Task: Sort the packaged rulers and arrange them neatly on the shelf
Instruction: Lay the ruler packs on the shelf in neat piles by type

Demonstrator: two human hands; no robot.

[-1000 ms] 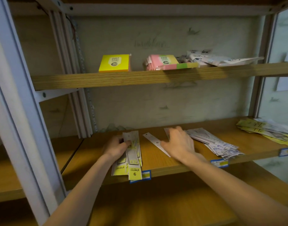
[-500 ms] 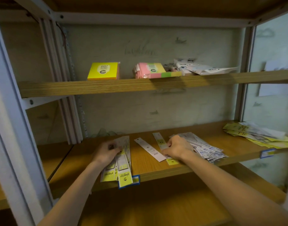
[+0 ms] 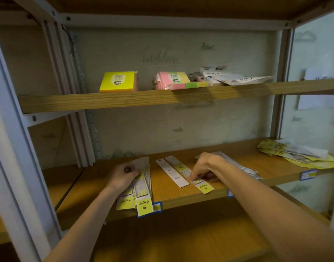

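Two loose rulers lie mid-shelf (image 3: 181,197), both with long axes running front-to-back, angled slightly left at the far end: a white-faced ruler (image 3: 171,173) and just right of it a yellow-tab ruler (image 3: 188,174) whose tab end sits near the front edge. Right hand (image 3: 205,167) is on the yellow-tab one, fingers curled with fingertips (image 3: 191,177) down on its near half; looks like a pinch or drag, can't tell whether the thumb is under it. Left hand (image 3: 122,176) is clamped on the sorted stack (image 3: 139,188), fingers curled over the top, stack fanned a bit, tab ends overhanging the front lip by the blue price tag (image 3: 156,207). Stack lies left of the right hand, same front-to-back axis, white-faced ruler between the two. My read: next move is a leftward slide or lift over the white one, no rotation needed. Unsorted pile (image 3: 243,167) sits behind the right wrist; a second heap (image 3: 294,152) well apart at far right
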